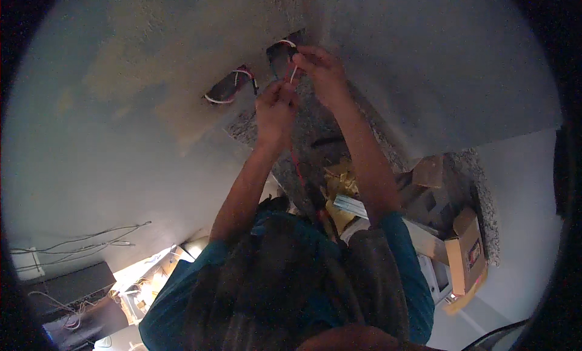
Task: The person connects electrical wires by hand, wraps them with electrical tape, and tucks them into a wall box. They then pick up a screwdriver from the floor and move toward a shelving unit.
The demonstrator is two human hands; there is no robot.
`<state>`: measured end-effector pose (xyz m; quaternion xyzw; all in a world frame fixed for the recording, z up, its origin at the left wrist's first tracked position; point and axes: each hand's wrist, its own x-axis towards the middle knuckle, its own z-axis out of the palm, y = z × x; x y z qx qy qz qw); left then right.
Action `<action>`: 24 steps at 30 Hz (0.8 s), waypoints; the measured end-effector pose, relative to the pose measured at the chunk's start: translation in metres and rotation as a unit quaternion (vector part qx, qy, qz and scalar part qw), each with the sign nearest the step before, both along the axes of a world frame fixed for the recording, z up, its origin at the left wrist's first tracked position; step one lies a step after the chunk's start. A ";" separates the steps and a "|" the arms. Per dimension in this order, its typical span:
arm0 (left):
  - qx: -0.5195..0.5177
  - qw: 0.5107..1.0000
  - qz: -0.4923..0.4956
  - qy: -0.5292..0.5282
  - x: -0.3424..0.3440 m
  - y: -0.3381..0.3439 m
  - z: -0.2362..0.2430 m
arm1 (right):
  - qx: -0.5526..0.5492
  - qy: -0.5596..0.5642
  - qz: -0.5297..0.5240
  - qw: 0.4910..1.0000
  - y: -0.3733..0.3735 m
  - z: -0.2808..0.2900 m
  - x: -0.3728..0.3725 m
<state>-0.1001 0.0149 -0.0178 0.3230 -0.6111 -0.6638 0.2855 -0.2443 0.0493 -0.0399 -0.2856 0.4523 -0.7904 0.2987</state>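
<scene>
Both my hands are raised to a wall opening (280, 59) near the corner, where electrical wires come out. My left hand (274, 113) is closed, its fingertips pinching the lower end of the red and white wires (294, 74). Just above and to the right, my right hand (325, 78) is closed in a pinch on the same wires, beside a dark piece on them. The fingers partly hide the wire ends. Left of my hands is a second wall opening (225, 89) with white, red and black wires looping out of it.
Below my hands lies a speckled stone counter (242, 128) with a red cord (297, 164) and crumpled yellowish packaging (342, 180). An open cardboard box (465, 254) stands at the right. Loose cables (91, 240) stick out from the wall at the lower left.
</scene>
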 end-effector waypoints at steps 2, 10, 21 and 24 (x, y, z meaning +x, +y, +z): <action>0.013 0.999 -0.003 0.036 0.002 -0.003 -0.004 | 0.000 0.021 0.003 1.000 -0.005 -0.006 -0.007; -0.157 0.987 -0.009 -0.031 0.014 -0.008 0.003 | 0.131 0.209 -0.108 0.963 0.000 0.006 -0.006; -0.057 0.996 -0.020 0.073 0.017 -0.010 0.008 | 0.062 0.191 -0.236 0.951 -0.035 -0.018 -0.023; -0.009 1.000 -0.026 -0.013 0.024 -0.007 0.014 | 0.084 0.207 -0.245 0.944 -0.040 -0.010 -0.014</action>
